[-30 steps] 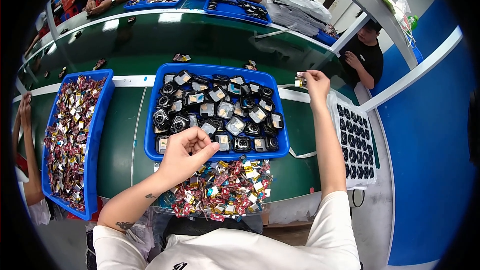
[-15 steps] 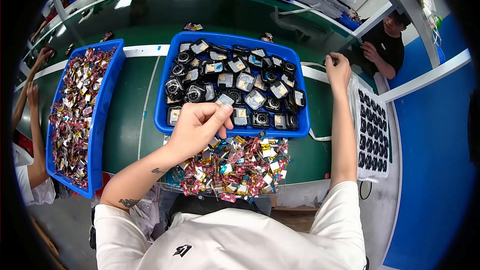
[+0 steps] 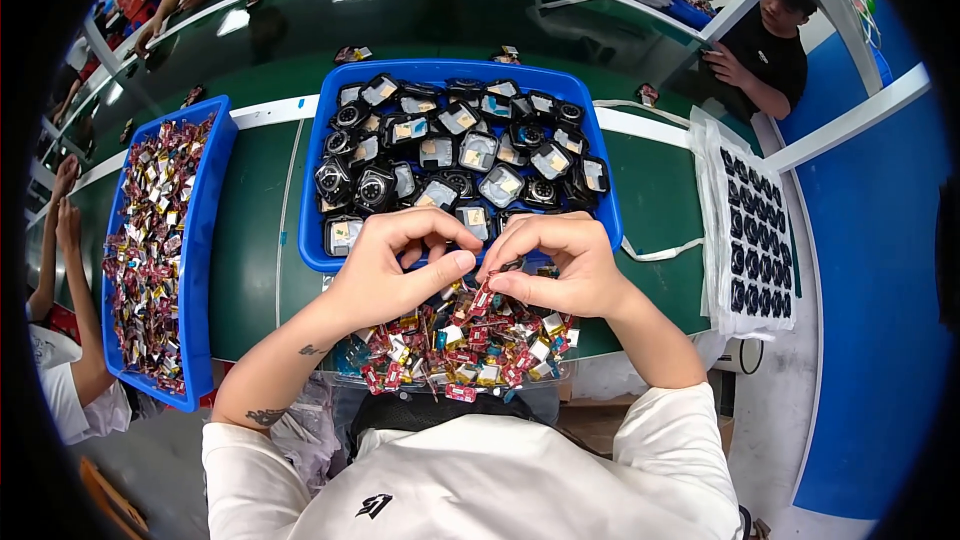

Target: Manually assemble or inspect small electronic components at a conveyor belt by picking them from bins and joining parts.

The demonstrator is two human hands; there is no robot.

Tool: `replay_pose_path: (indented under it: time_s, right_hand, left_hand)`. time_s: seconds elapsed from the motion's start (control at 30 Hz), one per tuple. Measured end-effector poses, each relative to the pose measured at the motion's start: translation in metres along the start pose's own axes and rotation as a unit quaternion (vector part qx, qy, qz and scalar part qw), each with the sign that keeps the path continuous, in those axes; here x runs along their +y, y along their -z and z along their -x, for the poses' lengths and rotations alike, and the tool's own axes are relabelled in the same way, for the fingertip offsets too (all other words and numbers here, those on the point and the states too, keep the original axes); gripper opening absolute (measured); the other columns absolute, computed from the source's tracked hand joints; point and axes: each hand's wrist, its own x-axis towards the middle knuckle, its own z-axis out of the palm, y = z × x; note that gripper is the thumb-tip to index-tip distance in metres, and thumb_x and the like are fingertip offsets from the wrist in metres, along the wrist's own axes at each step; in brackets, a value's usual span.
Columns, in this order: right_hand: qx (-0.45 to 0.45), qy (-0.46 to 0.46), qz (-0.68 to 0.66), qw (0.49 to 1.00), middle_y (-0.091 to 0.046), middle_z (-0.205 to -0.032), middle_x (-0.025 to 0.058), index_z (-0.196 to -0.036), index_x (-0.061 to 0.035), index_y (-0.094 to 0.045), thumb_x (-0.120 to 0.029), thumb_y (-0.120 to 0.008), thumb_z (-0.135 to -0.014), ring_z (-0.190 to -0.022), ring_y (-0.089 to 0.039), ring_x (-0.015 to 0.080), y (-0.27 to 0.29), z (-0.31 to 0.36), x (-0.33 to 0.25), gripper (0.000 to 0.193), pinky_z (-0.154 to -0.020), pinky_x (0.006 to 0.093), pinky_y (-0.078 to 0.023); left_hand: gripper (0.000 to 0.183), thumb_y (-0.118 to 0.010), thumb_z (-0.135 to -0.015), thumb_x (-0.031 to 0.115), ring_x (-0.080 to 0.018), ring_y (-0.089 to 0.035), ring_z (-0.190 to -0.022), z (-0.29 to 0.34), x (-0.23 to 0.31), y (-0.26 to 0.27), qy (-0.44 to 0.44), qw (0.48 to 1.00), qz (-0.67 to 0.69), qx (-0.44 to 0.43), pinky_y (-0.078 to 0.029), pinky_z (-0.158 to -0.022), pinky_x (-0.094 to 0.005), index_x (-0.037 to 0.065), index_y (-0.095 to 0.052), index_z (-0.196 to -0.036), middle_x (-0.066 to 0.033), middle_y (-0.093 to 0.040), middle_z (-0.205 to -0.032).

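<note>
My two hands meet over the near edge of a blue tray [image 3: 310, 180] full of black smartwatch cases [image 3: 437, 152], many showing grey and tan insides. My right hand [image 3: 570, 262] pinches a small red circuit board [image 3: 483, 298] with a dark part at the fingertips. The thumb and bent fingers of my left hand [image 3: 400, 265] close right beside it; whatever lies between them is hidden. Below both hands is a clear tray heaped with red boards, silver and yellow battery-like pieces and flex strips [image 3: 455, 348].
Left stands a long blue bin [image 3: 190, 300] of similar small parts. A white sheet with rows of black pieces [image 3: 760, 240] lies right. Small assemblies [image 3: 648, 94] sit along the green belt [image 3: 440, 20]. Co-workers' hands [image 3: 730, 67] show at the far right and left.
My right hand has come back from the far right of the belt to the middle, beside my left hand. A small assembly now shows near where it was. The view has shifted slightly.
</note>
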Motion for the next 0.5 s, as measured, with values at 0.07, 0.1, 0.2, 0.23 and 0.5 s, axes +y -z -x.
replay_pose_path:
  time_s: [0.07, 0.1, 0.2, 0.23, 0.5]
  right_hand:
    - [0.001, -0.009, -0.018, 1.0, -0.067, -0.087, 0.014, -0.084, 0.0045, -0.062, 0.004, -0.067, -0.078, -0.078, -0.066, 0.0199, -0.005, 0.003, 0.003, 0.008, -0.068, 0.0299, -0.053]
    - [0.054, -0.052, -0.078, 0.994, -0.066, -0.087, 0.0109, -0.086, 0.0039, -0.062, 0.002, -0.067, -0.079, -0.079, -0.065, 0.0157, -0.009, 0.007, 0.007, 0.009, -0.069, 0.0268, -0.053]
    - [0.108, -0.083, -0.127, 0.983, -0.064, -0.089, 0.008, -0.093, 0.0033, -0.057, 0.0, -0.066, -0.082, -0.082, -0.065, 0.0121, -0.01, 0.011, 0.011, 0.014, -0.07, 0.0235, -0.054]
    - [0.123, -0.098, -0.149, 0.976, -0.064, -0.088, 0.0078, -0.094, 0.003, -0.056, 0.001, -0.067, -0.081, -0.082, -0.065, 0.0121, -0.011, 0.011, 0.01, 0.017, -0.069, 0.0232, -0.054]
    - [0.166, -0.12, -0.184, 0.961, -0.061, -0.099, 0.008, -0.106, 0.0008, -0.054, 0.004, -0.063, -0.081, -0.085, -0.062, 0.0096, -0.016, 0.006, 0.004, 0.027, -0.076, 0.0223, -0.053]
  left_hand:
    - [0.024, -0.073, -0.077, 0.017, -0.0012, -0.047, -0.061, 0.001, -0.001, 0.001, 0.023, 0.999, 0.001, -0.025, -0.031, -0.052, -0.0168, 0.005, -0.067, -0.097, 0.0026, -0.061, -0.071]
    - [0.026, -0.073, -0.077, 0.017, -0.0016, -0.048, -0.061, 0.001, -0.001, 0.0, 0.015, 1.0, 0.01, -0.025, -0.032, -0.053, -0.0173, 0.006, -0.067, -0.099, 0.0025, -0.061, -0.072]
    - [0.028, -0.076, -0.073, 0.016, -0.0033, -0.051, -0.068, 0.002, -0.003, -0.001, 0.025, 0.999, 0.045, -0.017, -0.035, -0.055, -0.0185, 0.007, -0.066, -0.097, 0.0007, -0.064, -0.084]
    - [0.028, -0.077, -0.071, 0.015, -0.0038, -0.052, -0.072, 0.0, -0.002, 0.001, -0.027, 1.0, 0.012, 0.004, -0.035, -0.056, -0.0191, 0.007, -0.066, -0.096, -0.0006, -0.064, -0.09]
    - [0.035, -0.082, -0.063, 0.015, -0.0155, -0.055, -0.082, -0.002, -0.003, -0.008, -0.216, 0.96, -0.166, 0.071, -0.043, -0.063, -0.0255, 0.007, -0.066, -0.092, -0.006, -0.059, -0.093]
